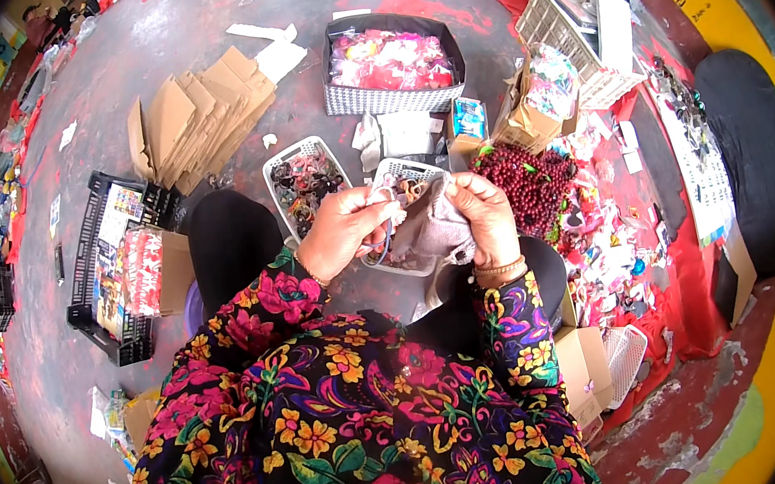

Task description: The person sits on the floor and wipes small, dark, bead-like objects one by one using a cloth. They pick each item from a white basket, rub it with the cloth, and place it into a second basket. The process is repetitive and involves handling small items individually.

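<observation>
Head view shows both hands raised together, gripping a grey cloth pouch (432, 227) between them. Left hand (343, 231) pinches its edge along with a thin loop; right hand (486, 215) clutches the other side. Just beyond them sits a small white basket (284, 163) of hair ties.

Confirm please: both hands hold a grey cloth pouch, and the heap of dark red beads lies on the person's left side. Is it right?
Not quite. The head view shows the heap of dark red beads on the person's right side, not the left. The rest stands: the left hand and the right hand both hold the grey cloth pouch.
</observation>
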The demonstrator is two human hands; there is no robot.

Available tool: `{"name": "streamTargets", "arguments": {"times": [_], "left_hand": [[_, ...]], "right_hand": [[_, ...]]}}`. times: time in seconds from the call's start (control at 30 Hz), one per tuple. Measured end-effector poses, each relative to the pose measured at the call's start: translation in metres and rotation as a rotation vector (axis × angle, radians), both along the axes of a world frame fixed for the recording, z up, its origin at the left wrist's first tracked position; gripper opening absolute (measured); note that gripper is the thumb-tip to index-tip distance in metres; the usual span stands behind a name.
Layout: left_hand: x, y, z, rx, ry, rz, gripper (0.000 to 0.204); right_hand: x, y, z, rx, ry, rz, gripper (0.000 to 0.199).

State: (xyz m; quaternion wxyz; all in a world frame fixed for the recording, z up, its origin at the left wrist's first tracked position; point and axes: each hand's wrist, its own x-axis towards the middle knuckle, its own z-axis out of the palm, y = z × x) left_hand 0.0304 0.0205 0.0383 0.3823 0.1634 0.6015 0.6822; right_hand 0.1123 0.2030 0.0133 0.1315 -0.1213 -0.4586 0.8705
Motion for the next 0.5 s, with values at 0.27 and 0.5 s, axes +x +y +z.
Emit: {"name": "streamTargets", "arguments": {"times": [0.27, 0.5], "left_hand": [[0.007, 0.004, -0.008, -0.092, -0.026, -0.137, 0.014], [0.009, 0.007, -0.010, -0.050, -0.048, -0.125, 0.015]], "right_hand": [[-0.003, -0.026, -0.006, 0.174, 0.054, 0.200, 0.011], [-0.007, -0.037, -0.021, 0.382, 0.065, 0.029, 0.012]]}}
